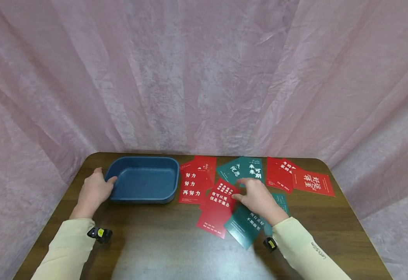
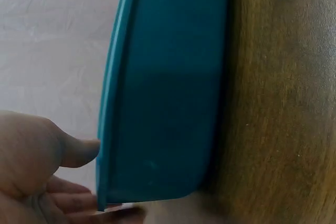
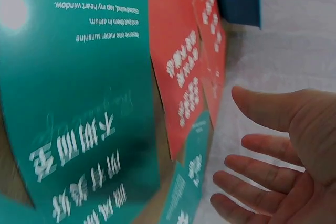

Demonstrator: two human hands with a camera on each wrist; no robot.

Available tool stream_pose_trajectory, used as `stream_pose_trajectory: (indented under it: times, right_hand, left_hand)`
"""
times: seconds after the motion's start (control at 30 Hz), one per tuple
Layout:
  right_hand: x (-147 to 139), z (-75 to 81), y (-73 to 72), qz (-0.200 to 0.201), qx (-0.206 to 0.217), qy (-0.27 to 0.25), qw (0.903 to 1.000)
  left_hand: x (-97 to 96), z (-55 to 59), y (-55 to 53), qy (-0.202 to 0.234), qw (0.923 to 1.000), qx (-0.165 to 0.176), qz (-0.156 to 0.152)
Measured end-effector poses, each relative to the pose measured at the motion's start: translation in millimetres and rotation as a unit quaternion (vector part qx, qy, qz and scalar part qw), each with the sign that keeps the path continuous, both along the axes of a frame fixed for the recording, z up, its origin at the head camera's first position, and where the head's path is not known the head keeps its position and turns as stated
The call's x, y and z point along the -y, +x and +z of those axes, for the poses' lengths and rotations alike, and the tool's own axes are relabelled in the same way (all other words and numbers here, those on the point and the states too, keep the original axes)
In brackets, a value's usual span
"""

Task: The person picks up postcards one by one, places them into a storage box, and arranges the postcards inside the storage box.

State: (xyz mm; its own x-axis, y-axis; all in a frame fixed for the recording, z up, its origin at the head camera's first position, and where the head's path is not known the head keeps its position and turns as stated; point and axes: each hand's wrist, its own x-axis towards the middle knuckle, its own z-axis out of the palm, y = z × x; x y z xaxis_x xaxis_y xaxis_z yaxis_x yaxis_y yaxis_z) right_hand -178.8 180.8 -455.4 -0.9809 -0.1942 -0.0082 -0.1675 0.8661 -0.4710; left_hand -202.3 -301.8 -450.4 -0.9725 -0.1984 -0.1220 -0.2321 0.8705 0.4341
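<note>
A blue rectangular tray [image 1: 142,198] stands at the back left of the wooden table. My left hand [image 1: 95,190] is at its left end, thumb right at the rim and fingers around the outer corner. My right hand [image 1: 258,196] hovers over the spread cards with its fingers apart and nothing between them. Nearest to it are a red card [image 1: 215,217] with white lettering and a green card [image 1: 244,227], which lies partly under the hand in the head view. Behind its fingertips are two overlapping green cards [image 1: 251,163].
Several red cards [image 1: 191,188] overlap just right of the tray. More red cards [image 1: 314,182] lie at the back right, and another green card [image 1: 281,200] shows behind the right wrist. A pink curtain [image 1: 204,77] hangs behind the wooden table [image 1: 154,241].
</note>
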Motion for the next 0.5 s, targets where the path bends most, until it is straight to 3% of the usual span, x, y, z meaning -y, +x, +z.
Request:
stream_pose_trajectory:
  times: [0.1, 0.33, 0.5]
  right_hand:
    - [11.1, -9.0, -5.5, 0.010, 0.012, 0.000, 0.9999]
    - [29.3, -21.8, -12.8, 0.036, 0.051, 0.010, 0.9980]
    - [34.8, -27.9, -19.1, 0.041, 0.046, 0.032, 0.9976]
  left_hand:
    - [2.0, -2.8, -2.0, 0.007, 0.9999, 0.000, -0.010]
    - [2.3, -6.1, -2.2, -0.005, 0.9986, -0.049, -0.016]
    - [1.9, -6.4, -1.8, -0.014, 0.9973, -0.069, -0.020]
